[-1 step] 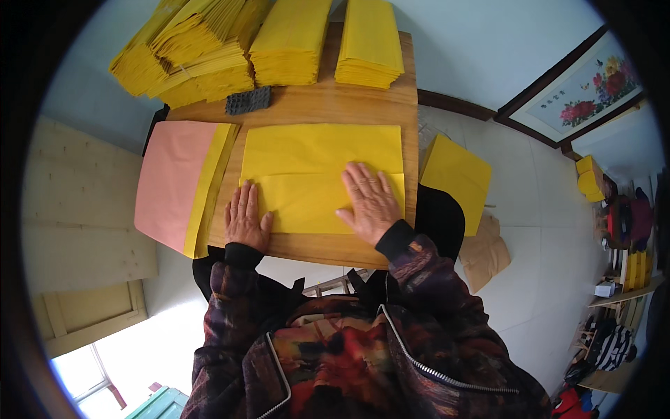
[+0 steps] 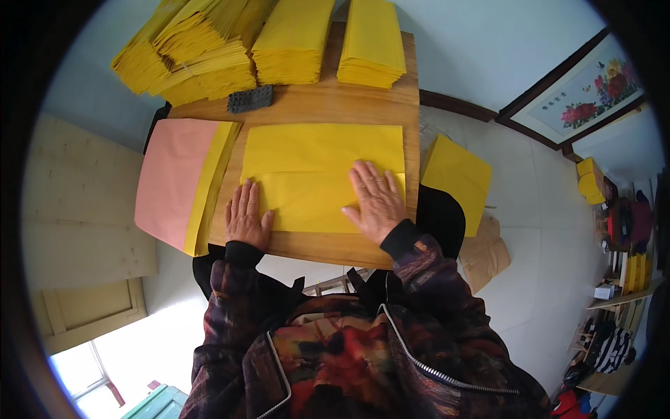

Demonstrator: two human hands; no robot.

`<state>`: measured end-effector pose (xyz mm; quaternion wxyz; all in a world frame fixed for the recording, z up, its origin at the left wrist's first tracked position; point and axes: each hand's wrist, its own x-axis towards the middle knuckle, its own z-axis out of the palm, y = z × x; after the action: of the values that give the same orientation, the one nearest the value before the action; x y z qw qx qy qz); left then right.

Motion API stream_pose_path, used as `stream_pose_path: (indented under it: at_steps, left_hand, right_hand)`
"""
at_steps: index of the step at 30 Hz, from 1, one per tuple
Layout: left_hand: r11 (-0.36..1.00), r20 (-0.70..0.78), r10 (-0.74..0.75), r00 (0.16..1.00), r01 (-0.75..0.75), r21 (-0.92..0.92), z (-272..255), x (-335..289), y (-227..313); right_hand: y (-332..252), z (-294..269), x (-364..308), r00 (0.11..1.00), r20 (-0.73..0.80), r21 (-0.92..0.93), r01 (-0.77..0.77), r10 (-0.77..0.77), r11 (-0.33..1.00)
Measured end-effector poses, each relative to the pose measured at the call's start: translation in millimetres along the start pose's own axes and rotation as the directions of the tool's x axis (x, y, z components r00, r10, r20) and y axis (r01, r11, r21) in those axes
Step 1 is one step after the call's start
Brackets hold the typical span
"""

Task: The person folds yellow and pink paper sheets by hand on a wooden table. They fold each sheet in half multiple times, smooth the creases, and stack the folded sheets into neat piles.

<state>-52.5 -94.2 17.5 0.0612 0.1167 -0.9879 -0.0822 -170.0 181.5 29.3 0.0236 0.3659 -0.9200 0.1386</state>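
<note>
1. A wooden table point(image 2: 335, 106) stands by a pale wall point(image 2: 460, 56); clock directions run from the sheet's middle, twelve pointing away from the person.
2. The yellow sheet point(image 2: 307, 150) lies flat on the table straight before the person, its long axis from nine to three, with a line across it running the same way.
3. The right hand point(image 2: 378, 199), at four o'clock, lies palm down wholly on the sheet, fingers spread, gripping nothing; it sits further in.
4. The left hand point(image 2: 246, 220), at eight, rests flat over the left edge, fingers straight, thumb on the sheet, clasping nothing.
5. Just beside, at nine: a pink pile point(image 2: 174, 178) with a yellow border.
6. Toward half past ten: a grey block point(image 2: 250, 98).
7. Farther out: a yellow heap point(image 2: 199, 59) beyond the block, then yellow stacks near half past eleven point(image 2: 289, 42) and one point(image 2: 371, 42).
</note>
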Motion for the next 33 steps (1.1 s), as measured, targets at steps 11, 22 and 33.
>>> stream_pose_path:
  at_steps: [11, 22, 33]
  left_hand:
    - [1.0, -0.032, -0.018, 0.999, 0.018, 0.01, 1, 1, 1]
    - [0.998, 0.019, -0.027, 0.999, 0.028, -0.048, 0, 0, -2]
    - [0.936, 0.094, 0.349, 0.932, -0.341, -0.091, 9, 26, 129]
  right_hand:
    - [11, -25, -10, 0.975, -0.084, -0.054, -0.212, 0.207, 0.976]
    - [4, -6, -14, 0.999, 0.025, 0.028, -0.045, 0.044, 0.999]
    - [6, -14, -16, 0.999, 0.023, 0.03, -0.039, 0.039, 0.999]
